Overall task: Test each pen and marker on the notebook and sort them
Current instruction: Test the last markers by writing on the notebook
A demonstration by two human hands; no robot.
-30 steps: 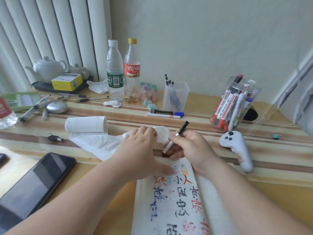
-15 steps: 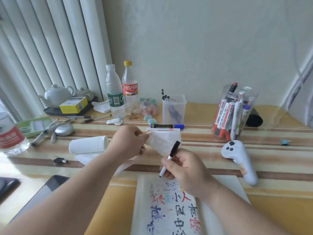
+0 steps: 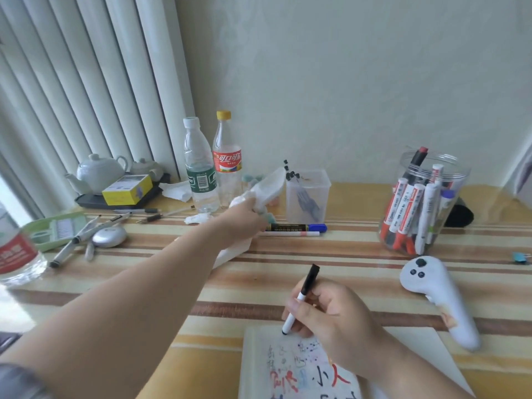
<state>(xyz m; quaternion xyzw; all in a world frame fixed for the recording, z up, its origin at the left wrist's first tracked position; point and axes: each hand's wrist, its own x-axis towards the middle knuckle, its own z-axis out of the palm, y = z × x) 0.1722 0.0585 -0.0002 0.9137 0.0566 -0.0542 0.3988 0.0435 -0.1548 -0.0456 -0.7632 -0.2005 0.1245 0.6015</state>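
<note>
- Head view looks down on a glossy desk (image 3: 345, 254) striped in yellow, cream and brown. It is set against a pale wall (image 3: 345, 67), with white vertical blinds (image 3: 72, 82) behind its far left corner.
- The notebook (image 3: 259, 370) lies at the near edge, its white page covered in red, blue and black writing.
- The right hand (image 3: 331, 318) pinches a white pen (image 3: 302, 298) between thumb and curled fingers. The black end points up and the tip sits at the notebook's top edge.
- The left hand (image 3: 244, 217) reaches toward the far edge with its fingers curled round a crumpled white tissue (image 3: 267, 185), which it holds off the desk.
- Just past that hand, two markers (image 3: 296, 227) lie side by side, parallel to the far edge.
- Behind them stands a square clear container (image 3: 308, 194) with dark pens inside.
- Near the far right corner a clear jar (image 3: 423, 203) holds upright markers, mostly white with red caps.
- A white controller (image 3: 440, 298) lies between the jar and the near right corner.
- At the far edge stand a green-labelled water bottle (image 3: 200, 168) and a red-labelled cola bottle (image 3: 227, 159), just beside each other.
- In the far left corner a white teapot (image 3: 98, 171) and a yellow box (image 3: 126, 188) sit on a dark tray.
- Along the left edge lie a green tray (image 3: 54, 228), grey markers (image 3: 83, 237) and a silver oval case (image 3: 109, 237).
- A teal clip (image 3: 521, 259) lies at the right edge.
</note>
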